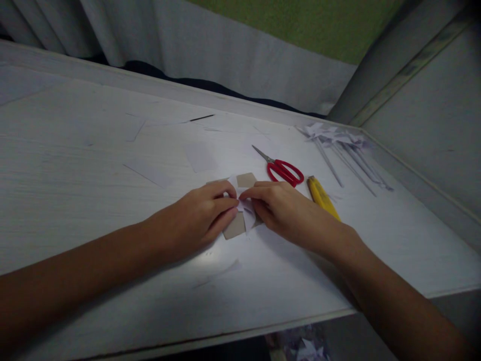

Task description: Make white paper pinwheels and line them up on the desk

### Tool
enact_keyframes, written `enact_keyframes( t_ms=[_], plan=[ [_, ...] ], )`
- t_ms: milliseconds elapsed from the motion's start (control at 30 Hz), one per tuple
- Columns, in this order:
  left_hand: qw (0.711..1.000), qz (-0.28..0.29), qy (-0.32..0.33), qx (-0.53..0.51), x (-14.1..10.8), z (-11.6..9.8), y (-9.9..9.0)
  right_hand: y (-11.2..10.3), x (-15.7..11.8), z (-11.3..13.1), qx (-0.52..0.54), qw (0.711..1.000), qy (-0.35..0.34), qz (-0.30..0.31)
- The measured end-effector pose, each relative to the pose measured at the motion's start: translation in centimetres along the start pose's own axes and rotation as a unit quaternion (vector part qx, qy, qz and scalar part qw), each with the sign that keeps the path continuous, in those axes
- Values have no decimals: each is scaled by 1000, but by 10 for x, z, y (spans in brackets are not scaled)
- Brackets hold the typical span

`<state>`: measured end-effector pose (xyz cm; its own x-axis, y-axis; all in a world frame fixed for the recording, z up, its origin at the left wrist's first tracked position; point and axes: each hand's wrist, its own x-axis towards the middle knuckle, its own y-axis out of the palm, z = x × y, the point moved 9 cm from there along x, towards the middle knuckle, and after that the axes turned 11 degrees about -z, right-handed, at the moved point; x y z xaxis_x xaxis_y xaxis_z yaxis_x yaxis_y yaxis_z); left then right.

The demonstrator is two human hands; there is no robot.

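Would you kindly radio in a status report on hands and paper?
Left hand, right hand: fingertips on white paper, over beige cardboard. Grip hidden. Red-handled scissors beyond right hand, clear of paper.

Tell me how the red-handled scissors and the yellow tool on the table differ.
The scissors have two red loop handles and bare metal blades, while the yellow tool is one long, narrow body. The scissors' blades point away from the person and to the left; the yellow tool's dark end points away too, its near end hidden by the right arm. Both lie on the table, untouched by fingers.
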<state>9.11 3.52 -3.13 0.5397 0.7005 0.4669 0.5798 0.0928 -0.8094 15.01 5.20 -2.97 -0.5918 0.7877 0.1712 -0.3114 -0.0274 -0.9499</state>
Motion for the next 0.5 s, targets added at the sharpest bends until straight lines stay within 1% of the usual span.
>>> enact_keyframes(
  t_ms=[67, 167, 200, 267, 333, 467, 500],
  plan=[
    [1000, -6, -28, -4, 4, 11, -6, -1, -1, -1, -10, 1000, 3, 3],
    [995, -20, -101, 18, 10, 35, -15, -2, -2, -4, -29, 999, 10, 11],
    [992, -19, -126, 23, 11, 43, -17, -2, -3, -5, -35, 999, 12, 13],
    [987, -1, -161, 24, 12, 52, -18, -3, -4, -6, -39, 999, 15, 17],
    [985, 19, -168, 27, 12, 55, -18, -4, -3, -7, -34, 999, 18, 18],
    [986, 33, -156, 57, 9, 53, -22, -4, -2, -8, -19, 999, 23, 20],
    [985, 45, -156, 54, 8, 54, -21, -4, -2, -9, -18, 999, 24, 19]
  ],
)
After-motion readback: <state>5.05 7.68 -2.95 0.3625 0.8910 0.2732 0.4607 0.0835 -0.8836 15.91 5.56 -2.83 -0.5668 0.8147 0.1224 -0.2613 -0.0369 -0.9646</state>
